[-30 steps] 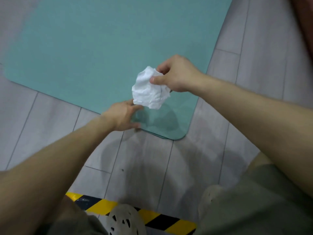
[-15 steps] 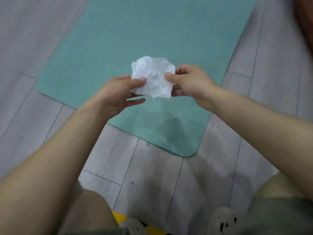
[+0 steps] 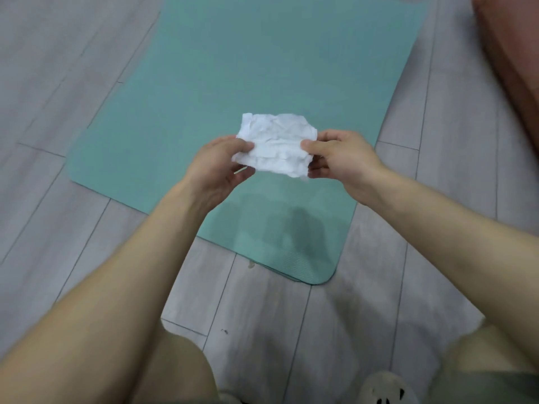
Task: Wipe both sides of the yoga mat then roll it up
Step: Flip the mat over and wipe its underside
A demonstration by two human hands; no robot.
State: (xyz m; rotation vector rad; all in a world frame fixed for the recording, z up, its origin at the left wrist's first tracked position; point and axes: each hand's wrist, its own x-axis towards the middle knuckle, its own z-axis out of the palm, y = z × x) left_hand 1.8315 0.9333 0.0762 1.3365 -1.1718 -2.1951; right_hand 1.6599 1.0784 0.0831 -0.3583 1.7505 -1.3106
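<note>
Above the near end of the yoga mat [image 3: 262,68], clear of its surface: crumpled white wipe [image 3: 277,144], stretched sideways between left hand [image 3: 217,167] and right hand [image 3: 344,161]. Pinched at each side edge between thumb and curled fingers [image 3: 310,147], both grips closed on the paper, nothing else held. Looks thin, limp and almost weightless. Would probably tear if tugged hard or dragged while bunched, so better folded into a flat pad and pressed down under the palm than worked by its edges.

Yoga mat itself: flat and unrolled on the grey plank floor [image 3: 58,68], teal side up, rounded near corner toward the camera, far end out of view. Judged soft, flexible and light, with fine ribbing visible at that near corner, so likely grippy enough not to skate about under wiping. Apt to flop rather than stay stiff when lifted; for turning over, best taken at the two near corners along the short edge. For rolling, same short edge, both hands spread wide to keep the roll straight and tight. No contact between wipe and yoga mat right now; progress of the cleaning impossible to judge.
</note>
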